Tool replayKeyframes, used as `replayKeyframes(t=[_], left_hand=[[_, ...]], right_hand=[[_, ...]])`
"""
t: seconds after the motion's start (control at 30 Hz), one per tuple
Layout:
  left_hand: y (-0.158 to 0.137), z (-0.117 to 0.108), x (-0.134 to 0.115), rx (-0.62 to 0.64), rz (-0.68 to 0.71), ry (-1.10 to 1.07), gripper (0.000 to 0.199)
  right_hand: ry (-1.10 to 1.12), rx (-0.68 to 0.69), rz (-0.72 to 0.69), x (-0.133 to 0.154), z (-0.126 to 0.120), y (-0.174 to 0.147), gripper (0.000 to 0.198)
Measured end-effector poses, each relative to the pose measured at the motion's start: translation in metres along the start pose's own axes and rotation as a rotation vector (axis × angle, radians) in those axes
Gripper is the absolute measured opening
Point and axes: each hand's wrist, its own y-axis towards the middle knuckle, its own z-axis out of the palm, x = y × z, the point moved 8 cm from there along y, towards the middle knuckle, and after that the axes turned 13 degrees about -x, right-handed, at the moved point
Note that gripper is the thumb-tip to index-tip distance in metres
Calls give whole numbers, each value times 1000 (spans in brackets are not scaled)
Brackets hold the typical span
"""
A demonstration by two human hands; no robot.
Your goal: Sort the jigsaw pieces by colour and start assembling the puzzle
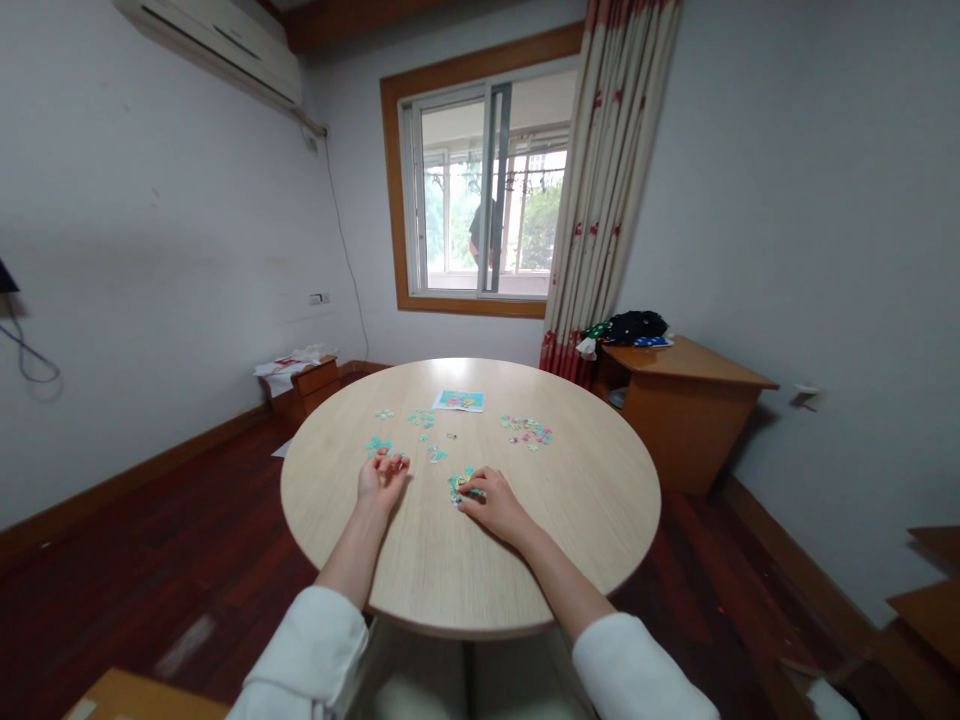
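Note:
Near the middle of the round table, my right hand [493,503] is closed, its thumb and fingertips at a small cluster of teal and yellow jigsaw puzzle pieces [455,488]. The fingers cover part of that cluster. To its left, my left hand [381,482] rests with the fingers loosely curled and a little apart; I see nothing in them. Just beyond its fingertips lies a group of teal puzzle pieces [379,443]. A printed picture sheet [460,401] in teal, pink and yellow lies farther back on the tabletop.
Pink and pale puzzle pieces [527,432] are spread at the right, more teal ones [421,418] at the back left. The wooden table [600,500] has a rounded edge. A brown desk [690,375] with dark cloth stands behind right. A person [486,232] is beyond the window.

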Motion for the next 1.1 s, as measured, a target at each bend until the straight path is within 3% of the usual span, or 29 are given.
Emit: replayKeyframes(t=[0.2,0.63,1.1], left_hand=[[5,-1,-1,42,24,32,19],[0,-1,0,-13,-3,-29,21],[-2,4,1,40,-5,11,17]], right_hand=[[-13,13,4,-1,1,1,19],[26,43,11,3,-4,-1,9],[222,83,90,-6,-6,-2,11]])
